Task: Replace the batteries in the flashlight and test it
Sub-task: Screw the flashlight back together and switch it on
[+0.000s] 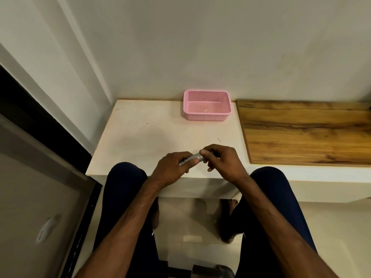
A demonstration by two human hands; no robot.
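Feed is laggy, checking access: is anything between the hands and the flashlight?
Nothing visible. The left hand grips the flashlight body and the right hand pinches its end directly.

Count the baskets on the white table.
1. The pink basket stands at the far edge of the white table, against the wall, beside the wooden board. No other basket shows.

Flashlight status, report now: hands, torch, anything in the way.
Left hand grips the silver metal flashlight barrel; right hand fingers pinch its end. Held just above the white table. Pink plastic basket well back, nothing obstructing.
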